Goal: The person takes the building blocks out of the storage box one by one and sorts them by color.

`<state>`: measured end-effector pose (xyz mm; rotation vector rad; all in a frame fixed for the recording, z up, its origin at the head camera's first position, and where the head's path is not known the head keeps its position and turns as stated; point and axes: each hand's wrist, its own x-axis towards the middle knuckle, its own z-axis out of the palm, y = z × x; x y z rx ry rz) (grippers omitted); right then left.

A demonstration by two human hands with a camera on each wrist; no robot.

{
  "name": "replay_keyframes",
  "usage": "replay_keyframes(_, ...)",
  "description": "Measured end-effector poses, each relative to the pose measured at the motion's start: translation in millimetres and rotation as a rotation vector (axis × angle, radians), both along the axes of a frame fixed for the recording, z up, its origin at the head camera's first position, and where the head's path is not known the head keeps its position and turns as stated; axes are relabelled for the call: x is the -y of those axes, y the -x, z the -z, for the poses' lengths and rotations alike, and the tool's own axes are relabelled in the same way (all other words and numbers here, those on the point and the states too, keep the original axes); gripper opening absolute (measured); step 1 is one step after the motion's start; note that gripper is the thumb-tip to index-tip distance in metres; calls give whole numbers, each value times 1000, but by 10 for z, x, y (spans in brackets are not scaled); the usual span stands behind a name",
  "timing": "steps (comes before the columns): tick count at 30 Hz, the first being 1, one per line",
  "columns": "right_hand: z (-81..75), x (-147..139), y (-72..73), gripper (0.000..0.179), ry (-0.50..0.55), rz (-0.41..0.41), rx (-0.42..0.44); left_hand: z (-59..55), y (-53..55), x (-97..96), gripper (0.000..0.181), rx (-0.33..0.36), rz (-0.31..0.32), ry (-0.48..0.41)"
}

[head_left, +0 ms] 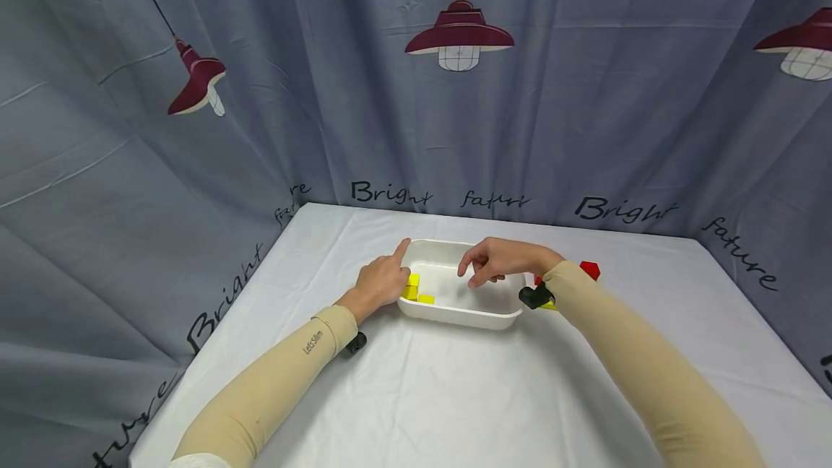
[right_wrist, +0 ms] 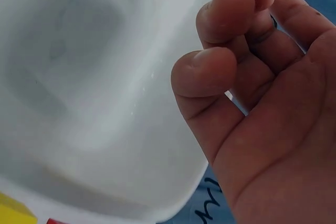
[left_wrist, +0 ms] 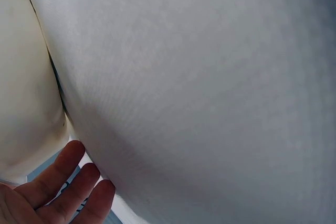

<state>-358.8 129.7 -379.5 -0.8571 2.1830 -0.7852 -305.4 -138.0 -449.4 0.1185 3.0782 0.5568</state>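
A white rectangular tray [head_left: 455, 317] stands in the middle of the cloth-covered table. At its left end my left hand [head_left: 380, 280] rests by the rim, index finger extended along it; in the left wrist view several fingers [left_wrist: 65, 192] lie fairly straight beside a broad white surface. Yellow blocks [head_left: 412, 287] sit inside the tray's left end, one higher than another. Over the right half of the tray hangs my right hand [head_left: 510, 258], its fingers loosely bent. Nothing shows between those fingers [right_wrist: 207, 74] in the right wrist view.
Just right of the tray lie a red block [head_left: 590, 269] and a yellow block [head_left: 549, 305], partly hidden by my right wrist and its black camera [head_left: 536, 297]. A white cloth covers the table [head_left: 455, 396]. Behind it hangs a grey-blue curtain [head_left: 364, 114] with printed lamps.
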Motion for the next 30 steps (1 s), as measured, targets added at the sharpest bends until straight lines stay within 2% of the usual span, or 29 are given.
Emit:
replay_keyframes(13, 110, 270, 61, 36, -60, -59, -1, -12, -2, -13, 62, 7, -3, 11)
replay_keyframes(21, 232, 389, 85, 31, -119, -83, -11, -9, 6, -13, 63, 22, -8, 16)
replay_keyframes(30, 337, 533, 65, 26, -153, -100, 0, -2, 3, -7, 63, -4, 4, 19)
